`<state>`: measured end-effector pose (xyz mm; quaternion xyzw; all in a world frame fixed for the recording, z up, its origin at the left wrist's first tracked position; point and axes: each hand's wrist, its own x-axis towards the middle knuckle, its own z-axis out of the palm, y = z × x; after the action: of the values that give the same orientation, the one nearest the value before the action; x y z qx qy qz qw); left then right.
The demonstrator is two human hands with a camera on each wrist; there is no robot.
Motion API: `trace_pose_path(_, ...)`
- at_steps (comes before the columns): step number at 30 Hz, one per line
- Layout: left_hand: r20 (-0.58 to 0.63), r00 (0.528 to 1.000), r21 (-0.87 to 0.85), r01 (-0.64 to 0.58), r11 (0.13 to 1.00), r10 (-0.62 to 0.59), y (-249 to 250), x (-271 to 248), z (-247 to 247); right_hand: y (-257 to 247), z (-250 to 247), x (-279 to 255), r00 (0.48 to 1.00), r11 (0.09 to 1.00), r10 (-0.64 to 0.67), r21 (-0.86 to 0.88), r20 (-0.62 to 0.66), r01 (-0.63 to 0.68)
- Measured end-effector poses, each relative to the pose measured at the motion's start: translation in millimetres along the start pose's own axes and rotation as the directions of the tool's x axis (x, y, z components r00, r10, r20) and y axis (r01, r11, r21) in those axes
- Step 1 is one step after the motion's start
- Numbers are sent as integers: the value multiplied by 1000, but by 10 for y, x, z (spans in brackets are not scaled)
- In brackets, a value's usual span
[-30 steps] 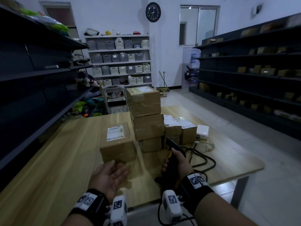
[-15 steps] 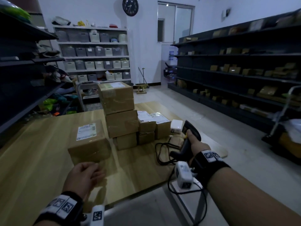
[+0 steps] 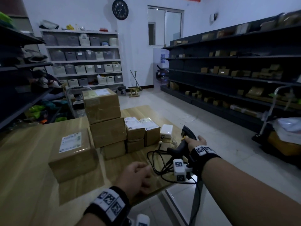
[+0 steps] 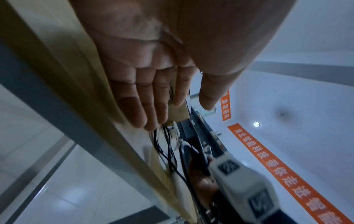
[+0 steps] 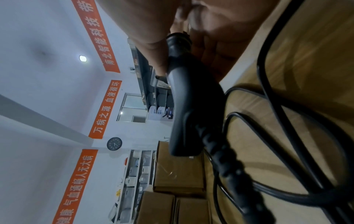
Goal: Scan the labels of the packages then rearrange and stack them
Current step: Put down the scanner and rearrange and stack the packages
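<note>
A brown box with a white label (image 3: 73, 154) lies alone on the left of the wooden table (image 3: 29, 176). Behind it rises a stack of three brown boxes (image 3: 105, 123). To the right of that stack sit smaller labelled boxes (image 3: 140, 131). My left hand (image 3: 138, 175) hovers over the table's front edge, right of the lone box, and holds nothing. In the left wrist view, my left hand (image 4: 180, 100) shows straight fingers. My right hand (image 3: 193, 141) grips the handle of a black barcode scanner (image 3: 185, 137) over the table's right end. That scanner (image 5: 187, 106) fills the right wrist view.
The scanner's black cable (image 3: 156, 162) loops on the table beside a white adapter (image 3: 166, 131). Dark shelving (image 3: 228, 79) with small packages lines the right wall, and a cart (image 3: 285, 131) stands at far right. Grey bins fill white shelves (image 3: 84, 62) at the back.
My right hand has carried the scanner rightward, away from the boxes. My left hand has drawn back from the lone labelled box and shifted right. The head view has turned to the right.
</note>
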<state>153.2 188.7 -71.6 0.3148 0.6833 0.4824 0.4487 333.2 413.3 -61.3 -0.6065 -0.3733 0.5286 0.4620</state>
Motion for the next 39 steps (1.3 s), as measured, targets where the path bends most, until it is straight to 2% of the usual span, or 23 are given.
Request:
trace_pose_path(3, 71, 997, 78, -6, 997, 0, 54, 102, 287, 97, 61, 78, 999, 1000, -17, 26, 40, 16)
trace_pose_path(7, 5, 1000, 93, 2, 996, -2, 76, 299, 433, 255, 51, 397, 996, 1000, -14, 7, 91, 13)
trace_pose_path(11, 12, 1000, 222, 2, 975, -5, 129, 403, 459, 111, -121, 276, 990, 978, -75, -186, 118, 97)
trace_pose_path(14, 44, 999, 270, -9, 963, -3, 136, 458, 494, 50, -213, 291, 990, 962, -42, -264, 137, 77)
trace_pose_path(16, 30, 1000, 267, -2, 964, -6, 96, 499, 510, 54, -227, 307, 989, 964, -11, -260, 146, 49)
trace_pose_path(23, -54, 998, 226, 2, 974, 10, -40, 534, 574, 167, -183, 359, 988, 949, -32, -306, 150, 77)
trace_pose_path(26, -71, 997, 203, -19, 979, 35, -81, 532, 564, 108, -203, 288, 994, 932, -71, -350, 84, 96)
trace_pose_path(33, -63, 992, 191, -96, 977, 109, -168, 474, 545, -70, -373, 259, 992, 993, -89, -84, -84, 82)
trace_pose_path(36, -62, 990, 187, -112, 976, 126, -198, 466, 531, -187, -327, 211, 985, 992, -129, -32, -118, 126)
trace_pose_path(39, -68, 990, 192, -109, 975, 124, -202, 486, 523, -314, -308, 258, 987, 994, -105, 18, -124, 108)
